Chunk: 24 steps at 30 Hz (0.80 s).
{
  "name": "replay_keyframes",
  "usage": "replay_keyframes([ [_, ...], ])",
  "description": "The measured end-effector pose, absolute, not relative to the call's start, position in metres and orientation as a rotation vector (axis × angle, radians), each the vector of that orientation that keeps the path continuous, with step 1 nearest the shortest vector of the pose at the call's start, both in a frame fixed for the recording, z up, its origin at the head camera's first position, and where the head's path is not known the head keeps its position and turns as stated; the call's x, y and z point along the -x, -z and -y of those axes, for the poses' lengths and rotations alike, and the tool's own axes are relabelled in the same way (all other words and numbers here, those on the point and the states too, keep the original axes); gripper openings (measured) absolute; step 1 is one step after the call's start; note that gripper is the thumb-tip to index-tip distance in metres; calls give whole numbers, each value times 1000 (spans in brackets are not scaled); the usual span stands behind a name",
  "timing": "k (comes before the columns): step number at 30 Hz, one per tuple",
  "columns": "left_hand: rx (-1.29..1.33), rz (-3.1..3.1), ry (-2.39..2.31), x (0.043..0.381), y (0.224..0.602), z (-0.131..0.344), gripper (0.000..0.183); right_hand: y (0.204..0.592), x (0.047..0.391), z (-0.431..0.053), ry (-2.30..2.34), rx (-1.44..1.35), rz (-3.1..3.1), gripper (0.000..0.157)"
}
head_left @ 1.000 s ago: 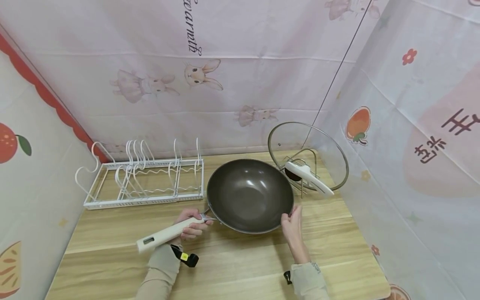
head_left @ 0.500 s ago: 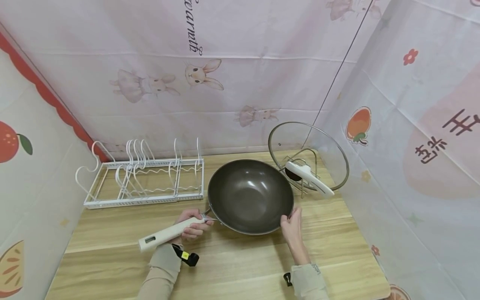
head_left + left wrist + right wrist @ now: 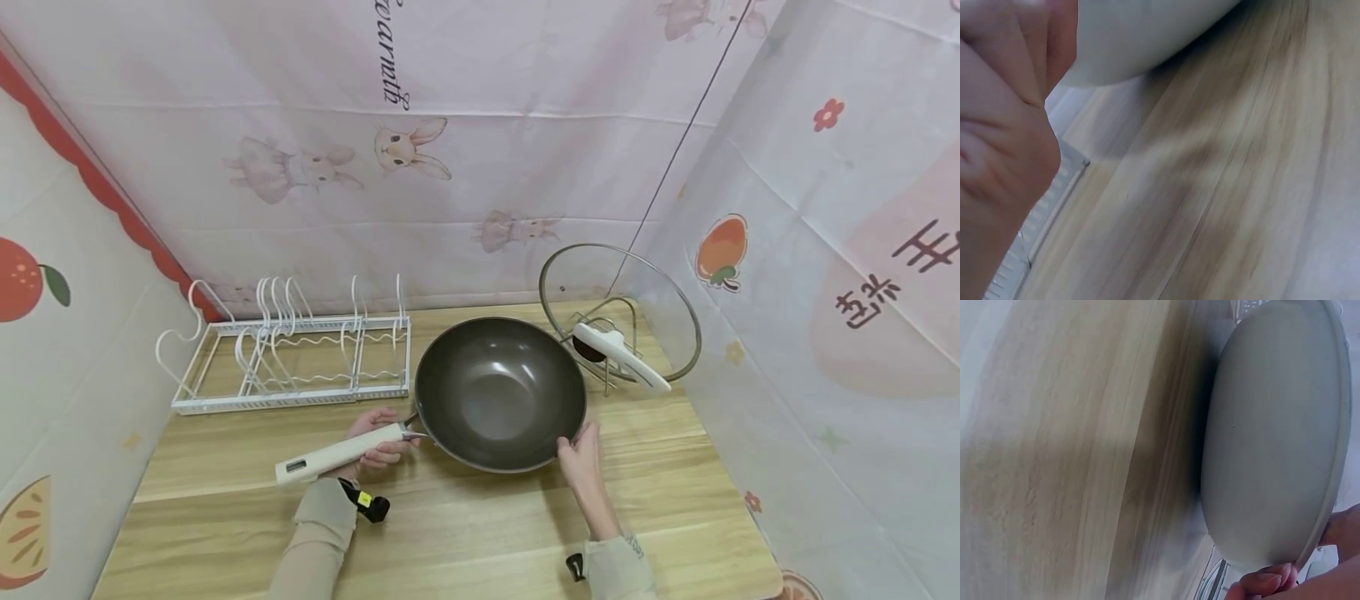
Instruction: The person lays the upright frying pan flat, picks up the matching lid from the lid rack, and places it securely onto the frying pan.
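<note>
A dark-coated wok (image 3: pixel 498 392) with a long cream handle (image 3: pixel 341 454) is in the middle of the head view, its mouth facing up. My left hand (image 3: pixel 386 453) holds the handle from below near the pan, with the handle lying across the palm. At the wok's near right rim, my right hand (image 3: pixel 581 465) pinches with the thumb at the edge and the fingers underneath. The right wrist view shows the wok's pale outer side (image 3: pixel 1266 437) close over the table. In the left wrist view the left hand (image 3: pixel 1007 131) is partly cut off beside that pale side.
A white wire rack (image 3: pixel 285 403) with several curved dividers stands at the back left of the wooden table (image 3: pixel 480 533). Behind the wok at right, a glass lid (image 3: pixel 695 321) with a white handle leans in a small wire stand. Printed curtains surround the table.
The handle's free end has swung slightly away from me, and the left hand has shifted with it, its fingers lying looser under the handle. The wok stays nearly in place, held by the right hand.
</note>
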<state>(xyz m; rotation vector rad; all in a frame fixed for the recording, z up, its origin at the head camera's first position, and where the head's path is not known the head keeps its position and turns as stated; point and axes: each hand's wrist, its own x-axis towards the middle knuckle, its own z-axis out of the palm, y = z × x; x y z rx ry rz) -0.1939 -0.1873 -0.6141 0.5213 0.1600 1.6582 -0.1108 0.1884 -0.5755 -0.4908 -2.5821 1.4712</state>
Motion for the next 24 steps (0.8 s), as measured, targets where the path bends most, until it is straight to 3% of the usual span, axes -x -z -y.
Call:
replay_keyframes([
  [8,-531,-327,-1692,200,615,201,80,576,105,-178,-1421,518,2570,22],
  [24,-492,-294,-1661,203,612,207,84,580,99,-174,-1460,537,2548,23],
])
